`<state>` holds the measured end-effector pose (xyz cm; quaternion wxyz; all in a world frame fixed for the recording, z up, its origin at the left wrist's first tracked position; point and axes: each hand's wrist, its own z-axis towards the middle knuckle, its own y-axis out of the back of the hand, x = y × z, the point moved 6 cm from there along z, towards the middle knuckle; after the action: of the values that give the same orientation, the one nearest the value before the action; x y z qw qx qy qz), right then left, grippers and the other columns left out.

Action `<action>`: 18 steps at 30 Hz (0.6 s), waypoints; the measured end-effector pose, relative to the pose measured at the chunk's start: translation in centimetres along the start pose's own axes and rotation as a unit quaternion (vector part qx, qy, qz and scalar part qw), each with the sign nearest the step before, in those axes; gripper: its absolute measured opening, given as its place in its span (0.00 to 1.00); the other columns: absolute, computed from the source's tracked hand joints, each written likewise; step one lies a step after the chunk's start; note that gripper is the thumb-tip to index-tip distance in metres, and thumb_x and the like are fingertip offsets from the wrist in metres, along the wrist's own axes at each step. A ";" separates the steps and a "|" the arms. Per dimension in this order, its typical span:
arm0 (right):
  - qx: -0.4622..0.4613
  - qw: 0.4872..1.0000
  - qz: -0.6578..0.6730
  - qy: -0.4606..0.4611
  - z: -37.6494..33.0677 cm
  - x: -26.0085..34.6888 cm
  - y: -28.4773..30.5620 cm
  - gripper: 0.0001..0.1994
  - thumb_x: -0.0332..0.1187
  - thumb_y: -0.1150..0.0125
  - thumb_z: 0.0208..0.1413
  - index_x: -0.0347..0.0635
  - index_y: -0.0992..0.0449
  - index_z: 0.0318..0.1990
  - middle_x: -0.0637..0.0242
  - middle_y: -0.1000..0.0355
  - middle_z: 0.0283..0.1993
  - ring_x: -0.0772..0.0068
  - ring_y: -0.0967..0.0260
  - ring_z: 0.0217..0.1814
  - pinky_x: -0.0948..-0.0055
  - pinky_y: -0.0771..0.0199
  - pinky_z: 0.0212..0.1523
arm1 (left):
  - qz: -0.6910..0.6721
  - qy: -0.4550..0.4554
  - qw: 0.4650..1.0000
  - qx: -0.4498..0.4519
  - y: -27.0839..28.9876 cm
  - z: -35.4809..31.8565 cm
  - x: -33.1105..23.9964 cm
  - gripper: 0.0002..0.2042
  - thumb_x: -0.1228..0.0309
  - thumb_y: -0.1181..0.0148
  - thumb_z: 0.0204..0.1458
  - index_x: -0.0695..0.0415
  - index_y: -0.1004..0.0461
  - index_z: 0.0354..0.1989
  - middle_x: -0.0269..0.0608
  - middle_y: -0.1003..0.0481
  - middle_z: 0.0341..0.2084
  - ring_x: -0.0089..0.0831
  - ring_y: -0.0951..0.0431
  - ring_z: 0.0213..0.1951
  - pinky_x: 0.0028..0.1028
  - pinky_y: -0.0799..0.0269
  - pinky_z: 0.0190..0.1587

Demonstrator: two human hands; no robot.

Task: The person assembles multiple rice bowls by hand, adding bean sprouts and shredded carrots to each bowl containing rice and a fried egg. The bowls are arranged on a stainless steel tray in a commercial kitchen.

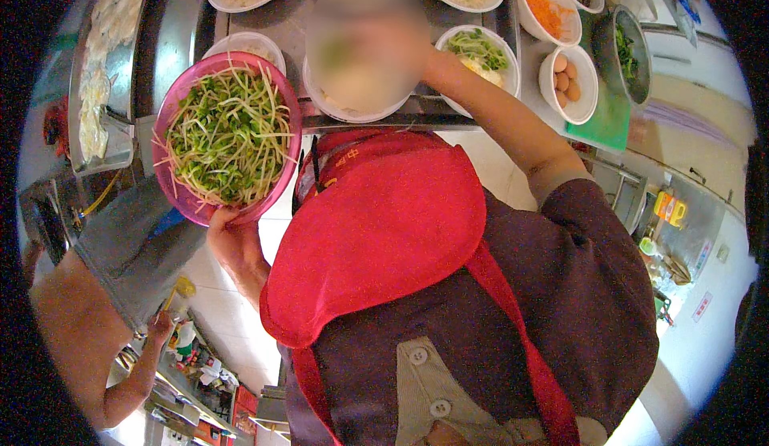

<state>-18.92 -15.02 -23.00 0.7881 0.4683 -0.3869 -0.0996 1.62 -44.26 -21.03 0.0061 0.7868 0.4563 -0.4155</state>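
The left hand's (236, 246) grip holds the near rim of a pink basin (297, 126) heaped with green sprouts (228, 134), at the tabletop's (280, 26) edge. The right hand (396, 46) is blurred above a white bowl (315, 96); I cannot tell its grip. Farther right, 1 bowl (589, 98) contains eggs (567, 79).

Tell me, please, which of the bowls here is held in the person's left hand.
The round pink plastic bowl, heaped with green sprouts, its lower edge in the left hand. Unlike it, the round white bowls rest on the metal counter.
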 end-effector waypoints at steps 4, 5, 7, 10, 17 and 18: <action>-0.004 0.998 0.007 -0.066 0.1 -2.8 -3.1 0.09 0.33 0.40 0.44 0.39 0.25 0.33 0.56 0.33 0.36 0.53 0.32 0.39 0.59 0.29 0.39 | -0.004 -0.009 0.999 0.037 -0.9 -0.4 -0.3 0.32 0.83 0.54 0.31 0.60 0.39 0.55 0.47 0.33 0.50 0.44 0.33 0.52 0.46 0.37 0.56; 0.010 0.999 0.013 -0.052 0.2 -2.3 -3.0 0.09 0.33 0.40 0.44 0.39 0.25 0.32 0.56 0.33 0.36 0.53 0.32 0.39 0.59 0.29 0.39 | -0.002 -0.012 0.999 0.033 -0.8 -0.6 -0.3 0.32 0.83 0.54 0.31 0.60 0.39 0.55 0.47 0.33 0.50 0.43 0.33 0.52 0.45 0.37 0.56; 0.013 0.999 0.013 -0.041 0.9 0.3 -1.0 0.09 0.30 0.38 0.44 0.38 0.23 0.35 0.58 0.29 0.35 0.60 0.30 0.37 0.65 0.30 0.40 | 0.002 -0.015 0.999 0.030 -1.2 -0.9 -0.7 0.32 0.83 0.55 0.31 0.60 0.39 0.54 0.47 0.32 0.48 0.43 0.31 0.50 0.43 0.36 0.56; -0.083 0.988 0.107 -0.074 3.1 4.1 3.7 0.11 0.31 0.36 0.43 0.38 0.23 0.35 0.57 0.29 0.36 0.59 0.30 0.37 0.66 0.30 0.39 | 0.022 -0.023 0.998 0.062 -1.8 -1.0 -1.0 0.32 0.84 0.56 0.32 0.61 0.41 0.56 0.44 0.33 0.49 0.40 0.32 0.51 0.39 0.35 0.54; 0.043 0.997 0.007 0.058 8.7 15.2 3.6 0.32 0.47 0.35 0.41 0.31 0.34 0.48 0.51 0.32 0.42 0.55 0.32 0.44 0.59 0.29 0.40 | 0.041 -0.047 0.993 0.096 -4.9 -1.3 -1.4 0.33 0.87 0.58 0.33 0.62 0.42 0.56 0.45 0.33 0.48 0.39 0.29 0.46 0.31 0.29 0.44; 0.076 0.996 -0.027 0.044 8.7 15.9 2.8 0.34 0.47 0.34 0.39 0.30 0.35 0.49 0.49 0.33 0.41 0.53 0.32 0.45 0.59 0.29 0.41 | 0.048 -0.034 0.993 0.097 -4.9 -1.2 -1.3 0.31 0.86 0.58 0.33 0.62 0.41 0.55 0.45 0.32 0.46 0.39 0.28 0.44 0.31 0.29 0.43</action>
<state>-14.73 -27.53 -10.24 0.7632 0.5413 -0.3457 -0.0707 -1.47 -41.82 -17.56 -0.0347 0.7901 0.3747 -0.4839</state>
